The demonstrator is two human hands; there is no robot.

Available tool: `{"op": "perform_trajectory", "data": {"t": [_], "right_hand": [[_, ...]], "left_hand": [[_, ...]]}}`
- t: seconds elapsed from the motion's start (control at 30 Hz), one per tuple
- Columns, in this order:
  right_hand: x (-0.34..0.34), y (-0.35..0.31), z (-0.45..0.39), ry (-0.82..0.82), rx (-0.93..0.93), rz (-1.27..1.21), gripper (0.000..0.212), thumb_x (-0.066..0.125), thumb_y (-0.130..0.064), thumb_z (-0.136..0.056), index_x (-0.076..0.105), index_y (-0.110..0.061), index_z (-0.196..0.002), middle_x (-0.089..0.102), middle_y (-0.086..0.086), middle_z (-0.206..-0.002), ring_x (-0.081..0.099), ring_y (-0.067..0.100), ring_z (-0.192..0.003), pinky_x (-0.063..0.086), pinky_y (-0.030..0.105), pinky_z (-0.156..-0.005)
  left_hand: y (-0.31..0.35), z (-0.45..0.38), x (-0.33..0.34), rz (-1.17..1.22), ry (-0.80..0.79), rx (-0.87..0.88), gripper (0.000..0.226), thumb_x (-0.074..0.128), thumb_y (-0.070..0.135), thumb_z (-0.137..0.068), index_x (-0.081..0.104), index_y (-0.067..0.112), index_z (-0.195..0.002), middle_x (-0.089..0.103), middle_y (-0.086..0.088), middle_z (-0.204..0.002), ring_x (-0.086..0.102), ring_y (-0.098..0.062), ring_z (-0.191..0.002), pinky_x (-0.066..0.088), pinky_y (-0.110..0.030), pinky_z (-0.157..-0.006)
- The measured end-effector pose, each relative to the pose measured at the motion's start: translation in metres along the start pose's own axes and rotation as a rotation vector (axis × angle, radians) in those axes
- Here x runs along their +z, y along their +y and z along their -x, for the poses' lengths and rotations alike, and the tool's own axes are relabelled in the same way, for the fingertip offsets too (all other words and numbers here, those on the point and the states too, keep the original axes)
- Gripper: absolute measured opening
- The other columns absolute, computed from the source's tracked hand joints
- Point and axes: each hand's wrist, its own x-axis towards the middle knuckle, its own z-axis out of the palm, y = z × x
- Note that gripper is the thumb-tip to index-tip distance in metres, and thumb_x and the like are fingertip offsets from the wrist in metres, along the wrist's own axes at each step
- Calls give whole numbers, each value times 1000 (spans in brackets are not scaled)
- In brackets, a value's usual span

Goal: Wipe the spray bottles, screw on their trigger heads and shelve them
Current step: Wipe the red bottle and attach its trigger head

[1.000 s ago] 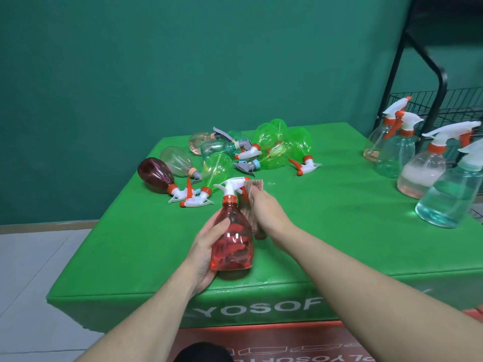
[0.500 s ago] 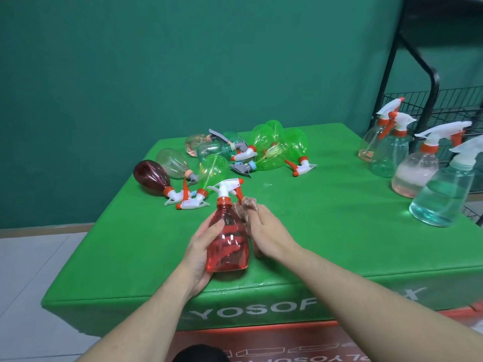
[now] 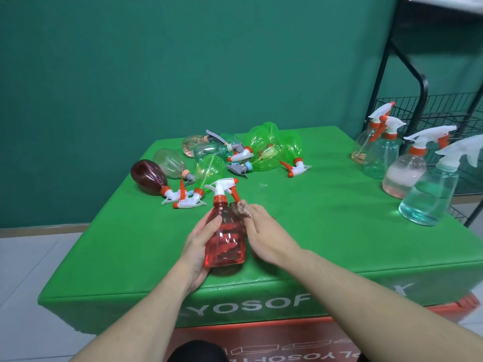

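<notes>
**Red bottle held and wiped near the table's front edge**

Left hand [image 3: 198,246] grips the red bottle [image 3: 226,244] round its left side, thumb across the front. Bottle stands upright on the green table [image 3: 326,231], near the front edge, a bit left of middle. White and orange trigger head [image 3: 222,188] is on its neck.

Right hand [image 3: 266,231] presses a brown cloth [image 3: 240,209] against the bottle's right shoulder, fingers curled round the cloth.

Pile of bottles [image 3: 235,158] lying on their sides toward the back left: one dark red, several green, some clear, trigger heads on or beside them, can't tell for each.

Four upright bottles [image 3: 407,165] with heads on along the right edge, clear with pink or blue tint.

Black wire rack [image 3: 423,105] beyond the right edge. Green wall behind.
</notes>
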Motion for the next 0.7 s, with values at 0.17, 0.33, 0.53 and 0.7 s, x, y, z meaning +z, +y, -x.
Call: {"op": "perform_trajectory", "data": {"t": [0.17, 0.33, 0.53, 0.7], "right_hand": [[0, -6, 16, 10, 23, 5, 44, 25, -36, -110, 47, -21, -145, 52, -1, -143, 50, 12, -128, 34, 25, -112], [-14, -15, 22, 71, 209, -147, 35, 25, -33, -110, 57, -19, -110, 63, 2, -110, 56, 17, -100, 37, 24, -81], [-24, -23, 19, 143, 353, -342, 46, 25, -38, -110, 59, -13, -127, 64, 6, -126, 59, 21, -116, 41, 34, -105], [-31, -34, 21, 230, 358, -471, 31, 29, -33, -110, 58, -21, -111, 61, 1, -117, 55, 18, -111, 34, 27, -91]], "left_hand": [[4, 2, 6, 8, 58, 17, 70, 74, 38, -76, 54, 22, -142, 76, -16, -113, 77, -32, -92, 63, -43, -72], [8, 4, 9, -69, 134, 4, 38, 60, 34, -100, 55, 22, -136, 73, -18, -115, 74, -37, -93, 60, -53, -86], [15, 12, 17, -219, 125, 46, 26, 59, 20, -101, 58, 25, -126, 73, -12, -110, 76, -25, -79, 60, -38, -71], [13, 11, 24, -330, 169, 161, 51, 76, 17, -90, 52, 39, -129, 70, 3, -118, 70, -19, -104, 56, -41, -95]]}}
